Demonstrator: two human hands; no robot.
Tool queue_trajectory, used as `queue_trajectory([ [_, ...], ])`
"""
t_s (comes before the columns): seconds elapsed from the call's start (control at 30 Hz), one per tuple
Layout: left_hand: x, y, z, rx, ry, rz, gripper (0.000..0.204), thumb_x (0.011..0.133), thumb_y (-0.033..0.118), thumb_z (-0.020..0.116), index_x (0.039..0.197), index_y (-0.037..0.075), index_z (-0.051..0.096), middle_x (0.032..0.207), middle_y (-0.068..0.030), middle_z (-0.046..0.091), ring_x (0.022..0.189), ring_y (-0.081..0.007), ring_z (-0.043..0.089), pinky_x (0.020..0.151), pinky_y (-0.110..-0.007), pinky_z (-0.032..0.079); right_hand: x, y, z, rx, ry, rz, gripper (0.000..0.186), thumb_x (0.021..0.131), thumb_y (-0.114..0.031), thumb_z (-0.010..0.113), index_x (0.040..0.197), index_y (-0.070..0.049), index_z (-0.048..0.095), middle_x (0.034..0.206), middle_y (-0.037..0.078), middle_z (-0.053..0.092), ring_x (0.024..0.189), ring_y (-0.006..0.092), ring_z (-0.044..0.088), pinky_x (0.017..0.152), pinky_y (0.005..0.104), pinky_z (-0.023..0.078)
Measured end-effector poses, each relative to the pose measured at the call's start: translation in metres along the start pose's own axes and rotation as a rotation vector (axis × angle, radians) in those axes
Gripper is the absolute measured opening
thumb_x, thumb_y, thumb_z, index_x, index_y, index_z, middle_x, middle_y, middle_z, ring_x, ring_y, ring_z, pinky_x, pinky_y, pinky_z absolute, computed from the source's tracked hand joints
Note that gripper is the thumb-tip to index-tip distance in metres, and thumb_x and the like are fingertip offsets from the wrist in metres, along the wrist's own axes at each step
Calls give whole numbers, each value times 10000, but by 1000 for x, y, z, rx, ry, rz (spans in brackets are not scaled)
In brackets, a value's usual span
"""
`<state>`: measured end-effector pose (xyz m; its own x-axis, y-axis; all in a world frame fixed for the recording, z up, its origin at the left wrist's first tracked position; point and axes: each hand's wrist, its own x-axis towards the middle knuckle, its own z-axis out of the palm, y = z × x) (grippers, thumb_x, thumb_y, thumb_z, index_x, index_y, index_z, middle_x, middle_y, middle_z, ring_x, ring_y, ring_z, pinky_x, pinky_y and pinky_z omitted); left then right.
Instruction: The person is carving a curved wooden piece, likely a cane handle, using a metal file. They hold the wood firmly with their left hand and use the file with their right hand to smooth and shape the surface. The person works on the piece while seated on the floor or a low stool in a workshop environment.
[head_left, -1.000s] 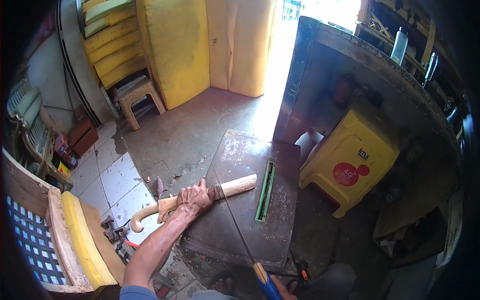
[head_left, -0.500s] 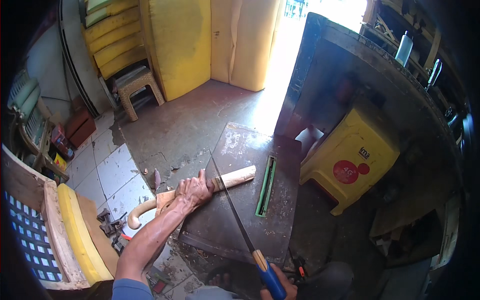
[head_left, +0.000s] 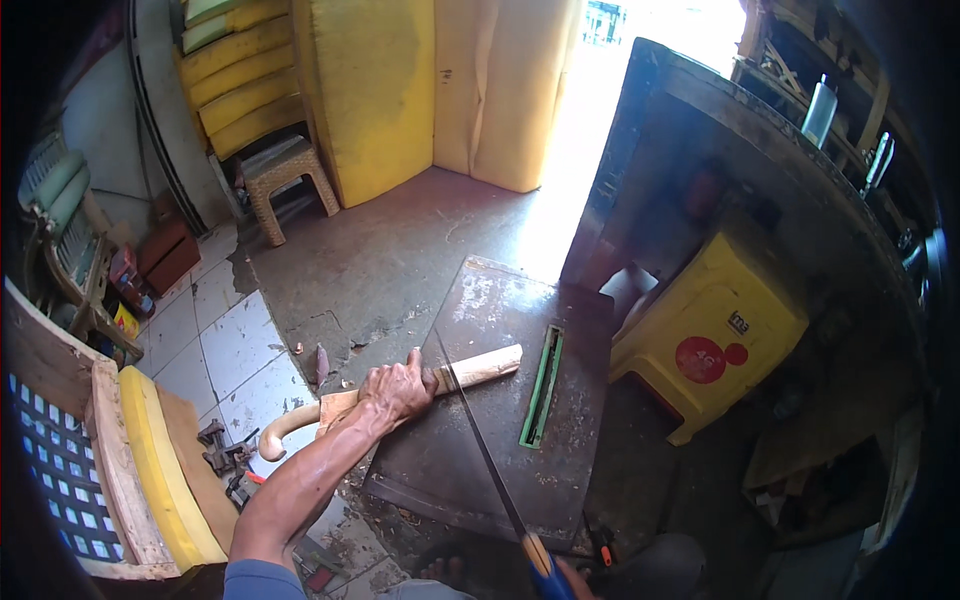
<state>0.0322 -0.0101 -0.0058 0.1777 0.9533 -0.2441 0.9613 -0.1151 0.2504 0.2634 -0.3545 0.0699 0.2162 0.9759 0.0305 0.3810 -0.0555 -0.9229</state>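
My left hand (head_left: 395,388) is closed on a pale wooden piece (head_left: 492,364) with a curved, hooked end at the lower left, pressing it on a worn dark low tabletop (head_left: 480,300). A long thin saw blade (head_left: 490,460) lies across the wood just right of my fingers. My right hand (head_left: 572,582), mostly cut off at the bottom edge, is closed on the saw's blue and wooden handle (head_left: 548,574). A narrow green strip-shaped object (head_left: 540,390) lies on the tabletop to the right of the wood.
A yellow plastic stool (head_left: 745,310) stands at right under a dark cabinet (head_left: 640,130). Yellow foam slabs (head_left: 370,100) and a woven-pattern stool (head_left: 295,165) are behind, by a bright doorway. At left are a wooden seat frame (head_left: 105,460), clamps (head_left: 215,450) and stacked furniture.
The saw has shifted along its length across the wood, with my right hand moving up and then back down toward the bottom edge. My left hand stays on the wood; the view has shifted slightly.
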Motion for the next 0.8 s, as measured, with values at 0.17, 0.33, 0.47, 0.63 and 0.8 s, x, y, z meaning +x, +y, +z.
queue_trajectory([
  [0.17,1,-3,-2,-27,18,-10,484,985,371,424,1215,-45,513,962,-382,698,964,-542,699,922,-604,527,-12,12,0,-6,17,-62,646,782,-98,710,1409,10,601,1204,223,726,1003,269,750,866,351,577],
  [0.33,3,-3,-2,-47,19,3,515,980,391,433,1226,-53,523,975,-383,698,970,-539,700,942,-600,522,-2,24,7,-7,10,14,652,777,-94,708,1410,14,599,1141,212,745,922,254,743,839,340,579],
  [0.47,4,-5,-6,-58,7,-17,519,983,388,431,1222,-61,532,1002,-393,691,1007,-536,692,952,-597,519,-18,10,-3,-20,7,-10,637,789,-95,695,1408,19,598,1215,216,725,960,250,742,847,353,578],
  [0.63,2,-4,-4,-79,-11,-23,533,986,392,424,1235,-67,531,1018,-392,690,1023,-532,690,965,-603,511,-3,10,7,5,-2,60,645,766,-79,682,1397,26,604,1244,236,712,1047,265,747,866,352,581],
  [0.8,6,-1,-7,-73,-21,-34,539,984,404,435,1232,-65,536,1035,-383,694,1040,-531,686,975,-593,509,-26,14,2,-45,58,-101,633,760,-49,673,1384,35,608,1260,236,706,985,250,755,820,337,579],
])
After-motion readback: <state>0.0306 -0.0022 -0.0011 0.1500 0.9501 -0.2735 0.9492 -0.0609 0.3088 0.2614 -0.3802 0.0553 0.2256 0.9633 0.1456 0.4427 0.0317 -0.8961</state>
